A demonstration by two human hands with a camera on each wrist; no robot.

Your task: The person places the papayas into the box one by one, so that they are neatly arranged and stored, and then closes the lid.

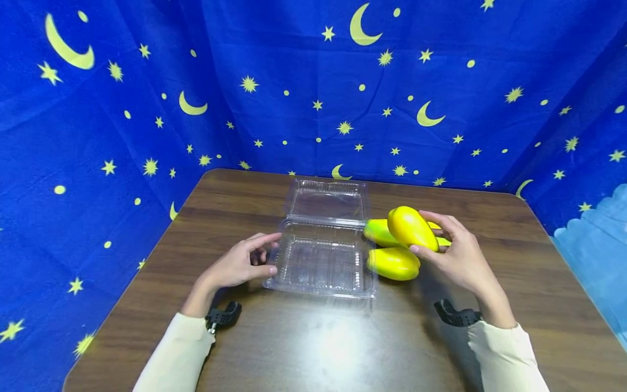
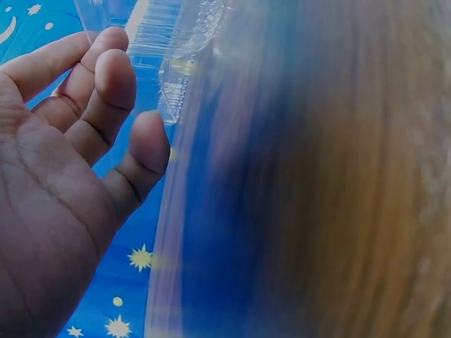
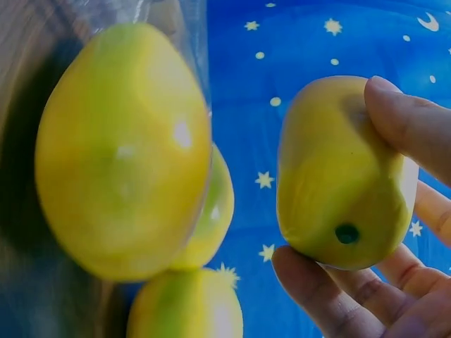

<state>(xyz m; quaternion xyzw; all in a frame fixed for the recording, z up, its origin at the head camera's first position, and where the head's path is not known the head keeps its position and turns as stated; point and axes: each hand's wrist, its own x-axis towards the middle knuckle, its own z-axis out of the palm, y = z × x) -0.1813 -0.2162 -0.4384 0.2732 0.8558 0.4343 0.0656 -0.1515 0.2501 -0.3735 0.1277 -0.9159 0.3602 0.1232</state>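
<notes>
A yellow mango (image 1: 410, 226) is in my right hand (image 1: 460, 253), raised over the other mangoes; the right wrist view shows thumb and fingers on either side of the held mango (image 3: 331, 176), its dark stem spot visible. Below it on the table lie a front mango (image 1: 394, 265) and a greener one (image 1: 379, 233) behind, with another partly hidden by the hand. A clear plastic clamshell box (image 1: 320, 272) lies unfolded to their left, its lid (image 1: 328, 202) laid back. At the box's left edge, my left hand (image 1: 240, 261) has its index finger and thumb spread, fingertips right at the rim.
The brown wooden table (image 1: 338, 337) has its far edge against a blue curtain (image 1: 294, 65) printed with moons and stars. A light-blue cloth (image 1: 595, 256) hangs at the right side. Each wrist wears a black mount.
</notes>
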